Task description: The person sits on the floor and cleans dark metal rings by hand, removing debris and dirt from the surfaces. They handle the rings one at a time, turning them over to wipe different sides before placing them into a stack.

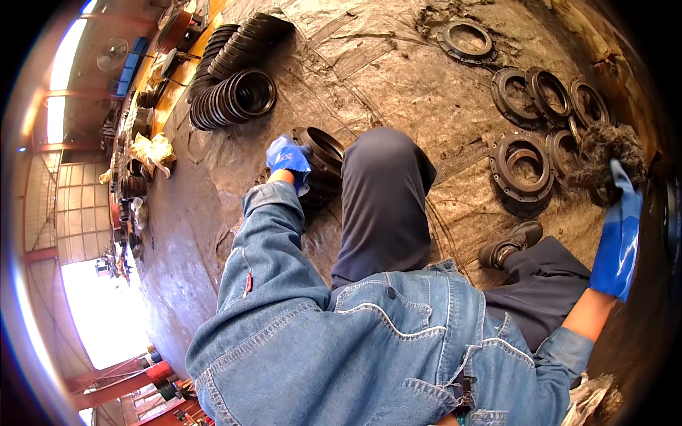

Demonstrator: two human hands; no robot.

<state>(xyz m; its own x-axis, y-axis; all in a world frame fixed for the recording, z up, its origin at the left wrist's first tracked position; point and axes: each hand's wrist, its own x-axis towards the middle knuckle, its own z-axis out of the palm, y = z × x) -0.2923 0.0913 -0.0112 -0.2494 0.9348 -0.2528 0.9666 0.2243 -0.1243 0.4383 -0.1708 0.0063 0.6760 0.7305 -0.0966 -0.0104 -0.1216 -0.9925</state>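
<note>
I sit on a grimy floor sheet, in a denim jacket and dark trousers. My left hand [288,157], in a blue glove, rests on a short stack of black metal rings [323,163] beside my raised knee. My right hand [619,213], also in a long blue glove, is stretched out to the right and grips a dark wad of fibrous rag [609,148]. The wad hangs over several round flanged rings [524,169] laid flat on the sheet.
More flanged rings [465,39] lie farther out. Long rows of stacked black rings [234,96] lie at the upper left. Crumpled yellowish cloth [153,153] and machine parts line the left side. My shoe [508,245] rests near the flat rings.
</note>
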